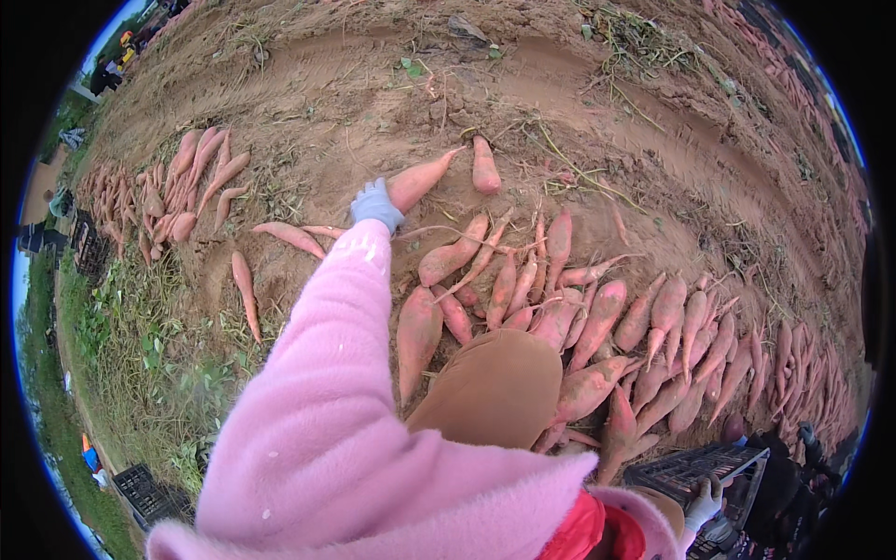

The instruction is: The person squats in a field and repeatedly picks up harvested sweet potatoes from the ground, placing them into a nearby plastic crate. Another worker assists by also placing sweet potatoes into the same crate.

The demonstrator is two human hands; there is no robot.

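My left hand [378, 204], in a pale grey-blue glove below a fuzzy pink sleeve, grips the thick end of a large sweet potato [423, 180]. That root lies tilted on or just above the soil, its thin tip pointing up and right. Another sweet potato [485, 166] rests just right of the tip. At the lower right, my right hand [703, 500], also gloved, holds the rim of a black plastic crate [689, 467]. Most of the crate's inside is hidden. My brown-trousered knee [497, 388] stands among a heap of sweet potatoes [598, 325].
Loose sweet potatoes [245, 294] lie left of my arm, with a bundle [189, 178] farther off. A long row [805, 360] runs right. Dry vines [637, 42] litter the sandy soil. Another crate [150, 493] sits lower left. A dark-clothed person [777, 483] is beyond my crate.
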